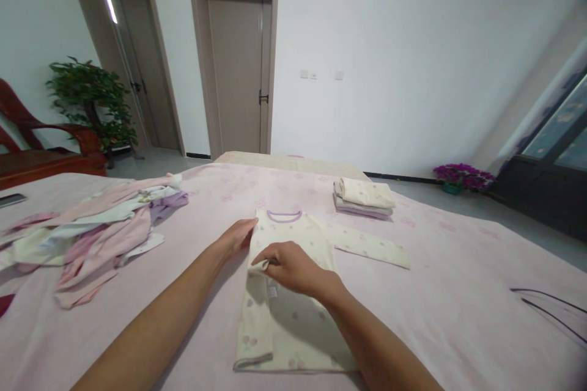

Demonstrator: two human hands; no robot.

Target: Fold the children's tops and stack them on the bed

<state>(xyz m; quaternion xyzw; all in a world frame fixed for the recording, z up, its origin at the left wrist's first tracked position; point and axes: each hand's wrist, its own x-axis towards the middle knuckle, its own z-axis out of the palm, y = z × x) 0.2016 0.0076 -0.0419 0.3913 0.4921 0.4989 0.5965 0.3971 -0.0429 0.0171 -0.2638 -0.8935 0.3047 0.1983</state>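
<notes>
A cream long-sleeved child's shirt (pixel 302 324) with small printed motifs and a purple neckband lies on the pink bedspread in front of me. One sleeve (pixel 371 246) stretches out to the right; the left side is folded inward, its sleeve running down over the body. My right hand (pixel 291 269) is closed, pinching the cream fabric near the left edge, just above a small white label (pixel 272 291). At the shirt's left shoulder, my left hand (pixel 241 235) has its fingers closed on the edge; the fingertips are partly hidden.
Loose pink, white and purple clothes (pixel 105 220) are heaped at the left. A folded stack of clothes (pixel 364 198) sits behind the shirt to the right. Dark thin cords or straps (pixel 550 299) lie at the right, and a phone (pixel 13 200) at far left.
</notes>
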